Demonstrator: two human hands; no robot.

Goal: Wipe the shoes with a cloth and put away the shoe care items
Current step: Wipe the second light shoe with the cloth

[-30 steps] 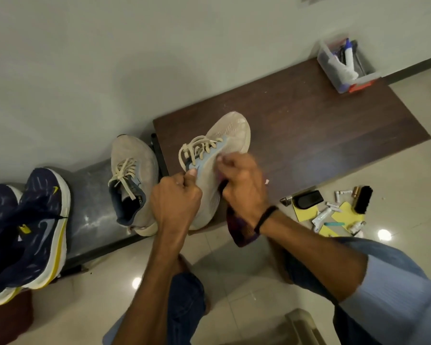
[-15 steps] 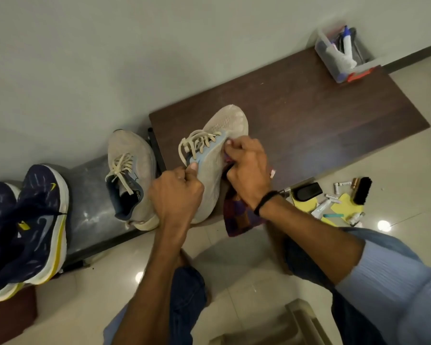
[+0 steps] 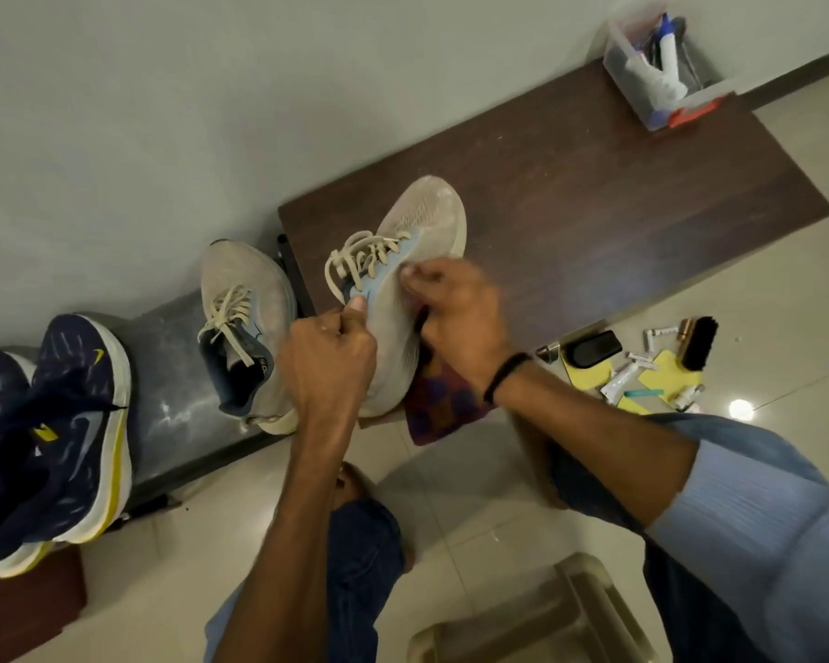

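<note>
On bench (image 3: 594, 193) | shoe (image 3: 427, 217) toe toward wall (image 3: 211, 88) | left hand (image 3: 329, 361) grips shoe | right hand (image 3: 460, 318) grips cloth (image 3: 443, 404)

The table (image 3: 594, 208) stands against the wall (image 3: 211, 112), with a container (image 3: 661, 74) at its far right corner. A shoe (image 3: 427, 217) sits at the table's left front corner, with the left hand (image 3: 326, 370) on its left and the right hand (image 3: 455, 313) on its right. A cloth (image 3: 446, 399) hangs over the front edge below the right hand. Left of the table a second shoe (image 3: 245, 289) rests on a lower ledge (image 3: 173, 366), and a pair of shoes (image 3: 68, 423) lies further left. On the floor (image 3: 451, 495) before the table's front edge lie a brush (image 3: 697, 342) and small items (image 3: 628, 375).
</note>
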